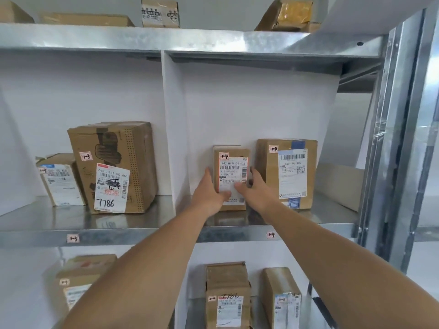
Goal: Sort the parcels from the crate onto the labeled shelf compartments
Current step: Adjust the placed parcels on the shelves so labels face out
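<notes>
A small brown parcel (231, 167) stands upright in the middle of the frame on the metal shelf (142, 233), in the right-hand compartment, whose front edge carries a tag (270, 234) reading 1-4. The parcel bears the same mark at its upper left corner and a white label across its front. Two bare arms reach in from the bottom of the frame, and the hands hold the parcel between them. The left hand (209, 191) lies against its left side, fingers (207, 174) pressed together and pointing up along that side, thumb laid over the lower part of the label. The right hand (257, 188) grips the right side the same way, its fingers (256, 174) close together in the narrow gap between the parcel and a larger box (292, 172) just to the right, also marked 1-4. A white divider (169, 127) rises left of the parcel, near it but apart. Beyond it, at centre left, the compartment tagged 1-3 holds a tall box (114, 148) with 7786 written on its label and a low box (59, 181) touching its left side. More boxes stand on the shelves along the top and bottom of the frame.
</notes>
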A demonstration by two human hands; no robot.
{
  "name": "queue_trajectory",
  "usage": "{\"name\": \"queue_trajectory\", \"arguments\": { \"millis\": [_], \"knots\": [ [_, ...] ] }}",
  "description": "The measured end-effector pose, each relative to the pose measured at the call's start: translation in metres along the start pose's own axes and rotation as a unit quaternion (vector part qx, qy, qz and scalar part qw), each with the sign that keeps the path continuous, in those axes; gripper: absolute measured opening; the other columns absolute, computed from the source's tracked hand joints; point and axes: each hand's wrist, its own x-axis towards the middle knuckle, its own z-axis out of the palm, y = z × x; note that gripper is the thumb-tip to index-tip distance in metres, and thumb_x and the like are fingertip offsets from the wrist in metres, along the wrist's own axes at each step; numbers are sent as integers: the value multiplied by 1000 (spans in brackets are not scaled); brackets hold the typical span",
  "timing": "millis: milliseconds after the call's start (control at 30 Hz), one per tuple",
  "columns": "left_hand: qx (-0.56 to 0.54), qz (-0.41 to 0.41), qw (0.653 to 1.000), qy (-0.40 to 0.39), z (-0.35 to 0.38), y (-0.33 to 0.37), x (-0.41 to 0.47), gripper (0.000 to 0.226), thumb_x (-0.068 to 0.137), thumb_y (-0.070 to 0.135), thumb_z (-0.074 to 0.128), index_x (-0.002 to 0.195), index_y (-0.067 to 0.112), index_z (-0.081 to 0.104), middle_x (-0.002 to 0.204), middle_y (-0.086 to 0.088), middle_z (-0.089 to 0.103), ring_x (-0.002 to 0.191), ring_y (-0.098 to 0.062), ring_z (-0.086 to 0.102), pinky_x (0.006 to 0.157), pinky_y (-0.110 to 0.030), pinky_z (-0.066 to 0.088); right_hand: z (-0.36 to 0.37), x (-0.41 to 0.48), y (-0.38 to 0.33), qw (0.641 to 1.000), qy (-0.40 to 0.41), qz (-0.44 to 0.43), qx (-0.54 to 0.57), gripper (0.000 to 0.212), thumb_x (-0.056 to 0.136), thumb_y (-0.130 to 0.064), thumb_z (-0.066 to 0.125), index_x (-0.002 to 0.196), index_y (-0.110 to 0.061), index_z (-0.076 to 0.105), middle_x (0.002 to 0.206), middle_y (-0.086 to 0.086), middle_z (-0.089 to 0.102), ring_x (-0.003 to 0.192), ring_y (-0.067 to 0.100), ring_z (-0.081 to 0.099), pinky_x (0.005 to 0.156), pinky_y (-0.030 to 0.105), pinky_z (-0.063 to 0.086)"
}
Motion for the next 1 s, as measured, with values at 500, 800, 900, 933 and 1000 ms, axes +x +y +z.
{"name": "queue_trajectory", "arguments": {
  "millis": [500,800,900,933,1000],
  "knots": [
    [19,-6,1000,18,14,-9,16,60,97,13,63,149,24,36,143,2,58,129,-20,55,106,-33,43,5,25,18,996,-16,-27,-87,58,102,-12,52,153,-21,27,148,2,53,132,26,53,105,35,43],
    [27,-16,999,43,19,-9,16,50,96,13,63,142,23,46,137,2,62,125,-22,58,106,-35,45,13,28,20,996,2,-18,-83,44,103,-9,50,145,-16,37,146,6,54,130,27,53,96,29,42],
    [21,-17,999,42,19,-9,14,52,95,13,65,142,25,45,136,3,63,123,-21,59,108,-39,45,12,27,22,998,-2,-10,-65,49,103,-10,50,148,-20,35,146,4,55,130,25,53,94,28,41],
    [20,-18,999,40,18,-9,14,55,95,13,66,144,25,44,137,2,62,124,-21,58,108,-39,45,11,27,22,998,-5,-10,-61,52,103,-10,51,150,-21,33,146,3,55,130,25,53,94,28,41],
    [23,-18,999,34,16,-7,12,60,95,13,66,147,24,39,140,2,61,126,-21,57,108,-36,44,10,26,20,998,-8,-9,-55,57,102,-9,52,153,-24,29,147,2,55,130,24,53,97,30,43]
  ]
}}
